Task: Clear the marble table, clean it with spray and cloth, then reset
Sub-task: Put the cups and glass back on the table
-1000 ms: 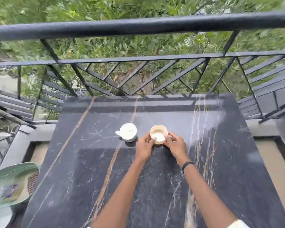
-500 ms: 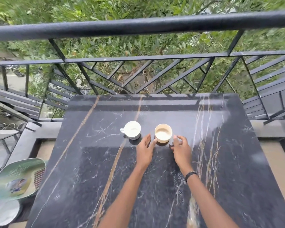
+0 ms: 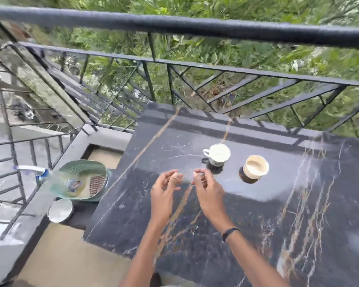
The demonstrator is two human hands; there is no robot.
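Two cups stand on the black marble table (image 3: 257, 224): a white handled cup (image 3: 218, 154) and, to its right, a cream cup (image 3: 256, 167). My left hand (image 3: 164, 193) and my right hand (image 3: 205, 189) hover side by side above the table, left of the cups and apart from them. Their fingers hang loosely curled and hold nothing. A dark band circles my right wrist.
Off the table's left edge sit a green woven basket (image 3: 83, 168) with a spray bottle (image 3: 39, 175) lying across it, and a white bowl (image 3: 59, 210) below. A black metal railing (image 3: 195, 27) runs behind and left of the table, with greenery beyond.
Both hands let go of the cream cup and drew back and left, away from it. The view swung left, bringing the basket, bottle and bowl into sight.
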